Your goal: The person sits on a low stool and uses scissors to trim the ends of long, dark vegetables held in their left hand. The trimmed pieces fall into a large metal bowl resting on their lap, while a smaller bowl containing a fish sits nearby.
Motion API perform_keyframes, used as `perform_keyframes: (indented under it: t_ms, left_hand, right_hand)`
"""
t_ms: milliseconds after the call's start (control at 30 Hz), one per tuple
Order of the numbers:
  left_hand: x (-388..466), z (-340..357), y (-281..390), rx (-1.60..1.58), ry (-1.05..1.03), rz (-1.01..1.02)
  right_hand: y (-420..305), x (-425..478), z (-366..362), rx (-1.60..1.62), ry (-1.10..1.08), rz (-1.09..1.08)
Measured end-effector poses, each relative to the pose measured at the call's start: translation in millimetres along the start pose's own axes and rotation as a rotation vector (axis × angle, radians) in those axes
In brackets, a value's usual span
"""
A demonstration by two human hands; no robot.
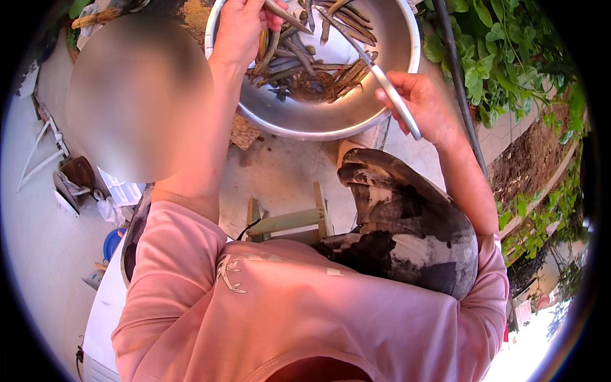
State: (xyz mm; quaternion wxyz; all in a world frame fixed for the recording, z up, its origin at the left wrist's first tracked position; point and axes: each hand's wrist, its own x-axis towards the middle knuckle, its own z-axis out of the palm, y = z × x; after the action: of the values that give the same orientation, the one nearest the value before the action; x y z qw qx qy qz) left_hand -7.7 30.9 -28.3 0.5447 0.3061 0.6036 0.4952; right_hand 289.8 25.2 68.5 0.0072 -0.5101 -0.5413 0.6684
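Observation:
My left hand (237, 40) is over the left rim of a wide metal basin (329, 119), gripping a long, slender brownish pod-like piece (290, 17). In my right hand (422, 105), at the basin's right rim, is a thin knife-like tool (392, 99) with a silver handle. Its narrow, dark blade slants up and left across the basin, its tip close to the held piece. Inside lie many similar pod-like pieces (296, 55), brown to purplish; exactly what they are is hard to tell. A dark, wet-looking patch (312, 86) shows among them.
A small wooden stool (291, 222) stands below the basin, beside my bent knee (377, 167). Leafy plants (487, 62) and a black pipe (456, 71) run along the right. At left are a white rack (121, 186), a blue bowl (112, 243) and a blurred area.

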Motion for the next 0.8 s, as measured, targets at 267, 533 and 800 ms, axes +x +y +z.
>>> perform_keyframes:
  t_ms: [267, 533, 800]
  left_hand:
    - [-19.9, 23.9, 22.1, -0.539, -0.017, -0.152]
    - [-30.2, 34.7, 32.3, -0.553, -0.028, -0.189]
    - [-27.6, 43.9, 26.9, -0.460, 0.013, -0.003]
  right_hand:
    - [-7.6, -0.8, 13.5, 0.057, -0.135, 0.017]
    - [-11.6, -0.8, 18.5, -0.306, 0.007, -0.194]
    - [-18.4, -2.4, 22.3, -0.408, 0.059, -0.291]
